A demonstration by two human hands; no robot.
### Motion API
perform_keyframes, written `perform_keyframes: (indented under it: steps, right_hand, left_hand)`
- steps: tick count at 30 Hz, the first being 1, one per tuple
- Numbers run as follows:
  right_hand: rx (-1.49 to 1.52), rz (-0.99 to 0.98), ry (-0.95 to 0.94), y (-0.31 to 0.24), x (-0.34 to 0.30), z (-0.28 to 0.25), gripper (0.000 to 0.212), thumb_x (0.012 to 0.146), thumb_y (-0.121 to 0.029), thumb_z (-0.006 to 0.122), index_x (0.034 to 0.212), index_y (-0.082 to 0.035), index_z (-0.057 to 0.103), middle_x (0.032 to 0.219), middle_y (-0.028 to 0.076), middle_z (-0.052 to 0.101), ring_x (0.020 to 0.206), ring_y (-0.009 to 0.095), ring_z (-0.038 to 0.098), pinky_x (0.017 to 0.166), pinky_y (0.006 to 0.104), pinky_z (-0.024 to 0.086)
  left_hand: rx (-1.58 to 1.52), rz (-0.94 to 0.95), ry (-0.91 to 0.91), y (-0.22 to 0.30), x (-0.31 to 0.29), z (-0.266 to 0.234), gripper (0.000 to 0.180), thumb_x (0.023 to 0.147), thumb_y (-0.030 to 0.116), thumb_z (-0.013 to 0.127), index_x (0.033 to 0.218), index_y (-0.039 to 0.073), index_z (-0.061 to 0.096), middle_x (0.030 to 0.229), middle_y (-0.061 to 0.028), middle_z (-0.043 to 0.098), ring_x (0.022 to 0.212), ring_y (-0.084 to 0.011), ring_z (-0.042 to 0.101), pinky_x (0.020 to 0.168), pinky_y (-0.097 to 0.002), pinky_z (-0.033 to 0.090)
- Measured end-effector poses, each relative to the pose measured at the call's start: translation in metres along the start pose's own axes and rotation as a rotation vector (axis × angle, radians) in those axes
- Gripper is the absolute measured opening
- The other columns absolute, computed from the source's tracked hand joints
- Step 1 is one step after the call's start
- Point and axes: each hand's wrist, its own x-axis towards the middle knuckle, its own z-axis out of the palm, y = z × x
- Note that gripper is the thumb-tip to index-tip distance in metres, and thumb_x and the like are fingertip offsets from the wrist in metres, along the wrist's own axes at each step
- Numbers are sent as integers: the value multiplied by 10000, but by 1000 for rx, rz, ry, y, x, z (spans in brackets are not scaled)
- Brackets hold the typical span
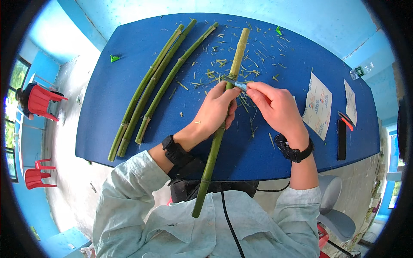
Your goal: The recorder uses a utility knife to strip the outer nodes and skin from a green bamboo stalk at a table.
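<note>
My left hand (217, 107) is wrapped round a green jointed cane stalk (210, 157), which slants from the tabletop back toward my shirt. The far part of this stalk is pale yellow and stripped of its green skin; the near part is still green. In my right hand (277, 107) is a blue-handled blade (237, 84), pinched between the fingers. Its grey edge lies against the stalk just beyond my left thumb, where the pale part meets the green. Curled shavings (221, 62) are scattered around the stalk's far end.
Several uncut green stalks (148, 88) lie to the left on the blue table (99, 124). To the right are printed paper sheets (317, 105), orange-handled scissors or pliers (346, 122) and a black strip (342, 139). A plastic bottle (361, 71) lies near the far right edge. Red chairs (41, 101) stand at left.
</note>
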Motion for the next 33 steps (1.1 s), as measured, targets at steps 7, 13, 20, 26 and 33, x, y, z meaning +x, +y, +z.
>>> perform_keyframes:
  steps: [7,13,20,26,33]
  right_hand:
    - [18,-25,4,3,0,2,255,1072,-288,727,1189,-71,792,842,187,747,680,340,728,583,407,520]
    - [28,8,-77,-6,1,-4,261,1070,-292,723,1187,-67,787,881,181,775,730,351,755,608,403,539]
    - [4,-31,-61,-2,-2,-2,291,1084,-319,672,1172,-50,741,902,210,771,789,402,757,652,467,552]
    - [17,-5,-96,-1,0,-2,285,1084,-322,677,1158,-53,734,893,209,767,802,412,753,664,473,557]
    - [24,28,-102,-8,0,-2,260,1081,-318,688,1178,-81,735,863,184,762,782,398,752,641,453,554]
  left_hand:
    - [54,36,-29,-3,2,-2,390,1155,455,574,1035,91,504,735,0,491,514,-116,505,454,-296,416]
    - [136,54,-31,-3,1,-1,510,1144,544,583,935,97,453,698,8,479,504,-110,502,449,-298,422]
    - [142,63,-30,-1,2,-2,491,1141,495,610,975,55,468,712,-9,523,505,-107,542,429,-299,450]
    - [180,58,-12,-4,4,-3,514,1148,519,579,949,55,483,682,-11,518,478,-120,545,418,-313,451]
    - [193,29,1,-3,1,-1,517,1157,529,548,952,57,489,676,-6,511,473,-126,547,413,-321,462]
